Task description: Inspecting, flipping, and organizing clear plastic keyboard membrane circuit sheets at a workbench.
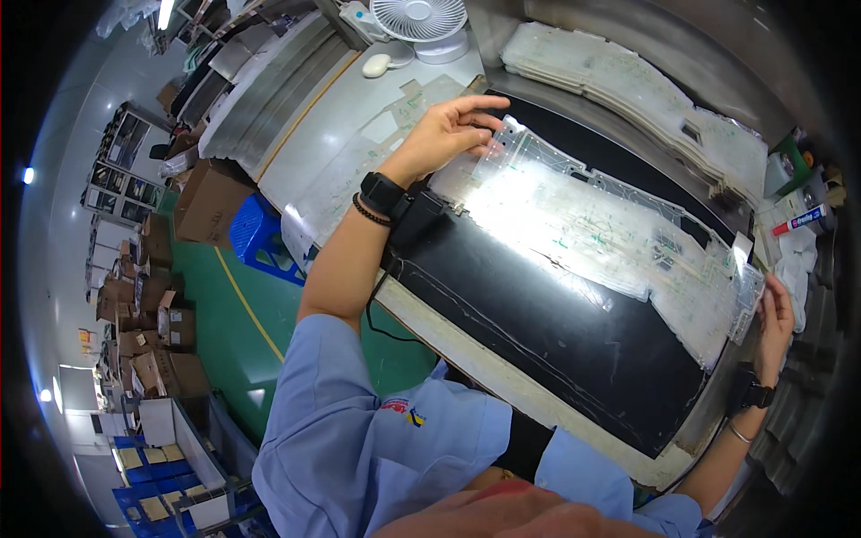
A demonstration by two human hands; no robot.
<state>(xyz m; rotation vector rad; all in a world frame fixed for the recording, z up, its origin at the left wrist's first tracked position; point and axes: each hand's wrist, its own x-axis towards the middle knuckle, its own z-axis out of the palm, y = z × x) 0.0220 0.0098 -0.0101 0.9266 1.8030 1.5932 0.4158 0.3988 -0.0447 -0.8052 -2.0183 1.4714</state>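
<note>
A long, clear plastic film (641, 195) with cutouts and fine printed lines stretches between my hands. It lies over whitish translucent sheets with green marks (574, 238) on a black board (538, 314). My left hand (453, 133) holds the film's far left corner between thumb and fingers, its upper fingers stretched out. At the other end, my right hand (774, 309) pinches the film's right edge with its fingertips. Strong glare on the left half of the sheets washes out their detail.
Stacked whitish sheets (610, 81) lie behind the board. A white fan (421, 22) and a white computer mouse (377, 65) are at the back left. A red-and-blue tube (798, 221) lies at the right. A blue stool (260, 238) and cardboard boxes (211, 202) stand left.
</note>
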